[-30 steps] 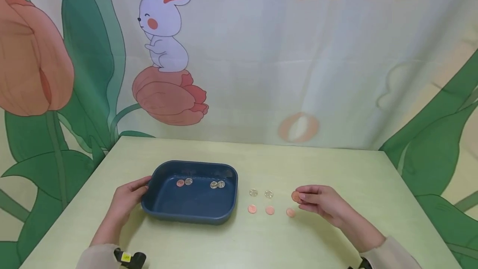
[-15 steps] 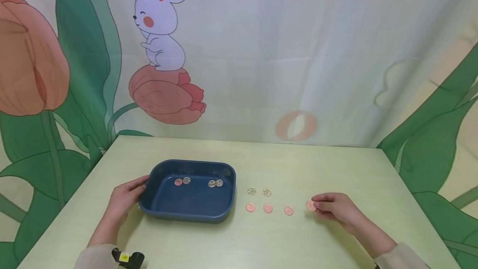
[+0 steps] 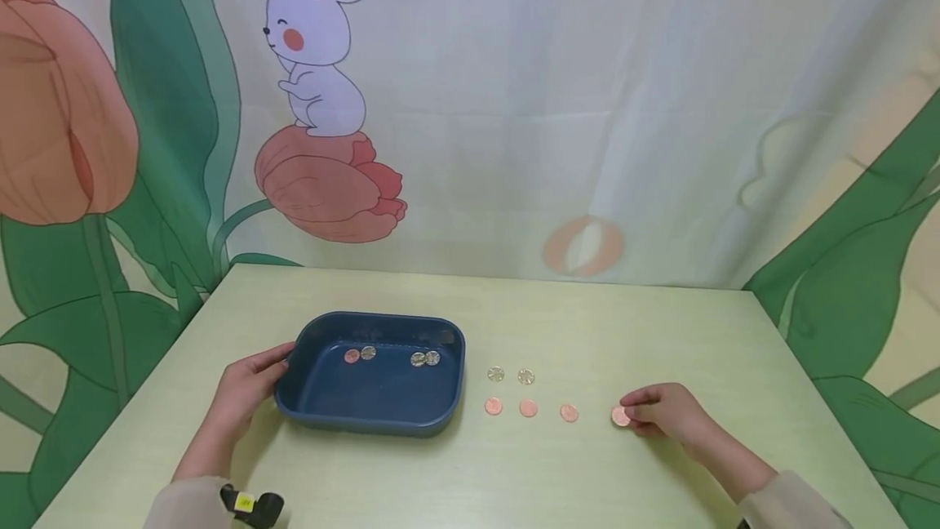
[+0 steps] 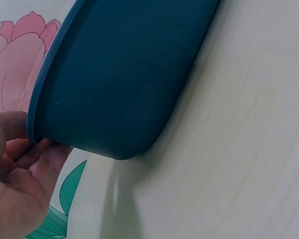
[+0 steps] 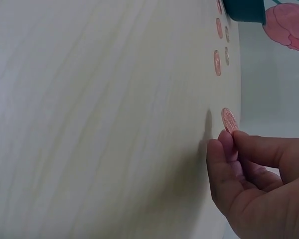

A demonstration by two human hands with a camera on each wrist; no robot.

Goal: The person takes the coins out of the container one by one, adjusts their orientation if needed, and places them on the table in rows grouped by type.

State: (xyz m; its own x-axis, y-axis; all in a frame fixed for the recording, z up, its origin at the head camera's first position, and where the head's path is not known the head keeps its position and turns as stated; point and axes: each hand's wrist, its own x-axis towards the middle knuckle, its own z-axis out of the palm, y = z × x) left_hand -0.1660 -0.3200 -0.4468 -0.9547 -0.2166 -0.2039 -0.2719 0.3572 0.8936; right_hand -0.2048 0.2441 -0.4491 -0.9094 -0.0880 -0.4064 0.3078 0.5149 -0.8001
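A copper-coloured coin [image 3: 620, 416] is pinched between thumb and fingers of my right hand [image 3: 670, 415], low over the table; the right wrist view shows this coin [image 5: 229, 120] tilted, its lower edge hidden by the fingertips. To its left lie three copper coins in a row, the nearest copper coin [image 3: 569, 413] among them. Behind that row are two silver-coloured coins, one silver coin [image 3: 525, 377] on the right. My left hand [image 3: 248, 388] grips the left end of a dark blue tray [image 3: 370, 424], thumb at the rim and fingers beneath in the left wrist view.
Inside the tray lie a copper coin [image 3: 352, 356] and three silver ones, in two touching or overlapping pairs. Bare pale table [image 3: 543, 480] stretches in front of the coins. A printed curtain [image 3: 499, 104] hangs behind the table's back edge.
My right hand has carried its copper coin right and toward me, then lower, in line with the copper row. The left hand keeps its grip on the tray. The head view shifted slightly.
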